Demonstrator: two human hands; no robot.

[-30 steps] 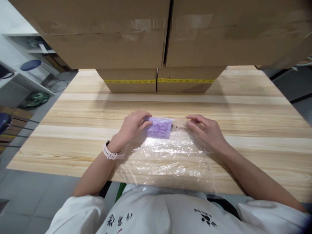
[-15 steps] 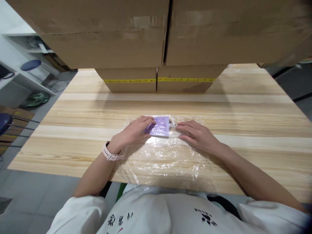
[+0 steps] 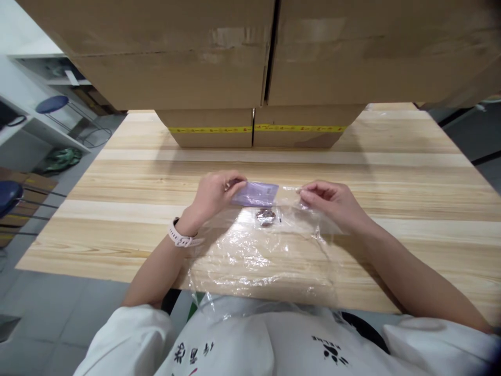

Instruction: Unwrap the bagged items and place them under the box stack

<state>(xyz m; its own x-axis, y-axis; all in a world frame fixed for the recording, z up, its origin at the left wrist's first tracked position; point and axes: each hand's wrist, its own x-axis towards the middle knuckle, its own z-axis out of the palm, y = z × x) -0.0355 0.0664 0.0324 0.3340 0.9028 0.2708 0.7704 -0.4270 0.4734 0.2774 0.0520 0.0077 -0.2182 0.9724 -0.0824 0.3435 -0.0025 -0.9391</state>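
My left hand (image 3: 219,194), with a pale watch strap on its wrist, pinches the left end of a flat purple card or packet (image 3: 256,194). The packet is tilted up off the table. A large clear plastic bag (image 3: 250,256) spreads below it toward my body; whether the packet is inside the bag or over it, I cannot tell. With thumb and fingers closed, my right hand (image 3: 323,197) grips the bag's upper right part. Between the hands, just below the packet, lies a small dark, shiny item (image 3: 266,216) in a little clear wrapper.
Cardboard boxes (image 3: 211,130) with yellow tape stand at the back of the wooden table (image 3: 97,209). Larger cardboard boxes (image 3: 156,68) above them overhang the far part of the table. Blue stools (image 3: 52,104) and white shelving are off to the left.
The purple packet has been raised and tilted by my left hand, uncovering the dark wrapped item. My right hand has lifted, moved slightly right and closed on the plastic.
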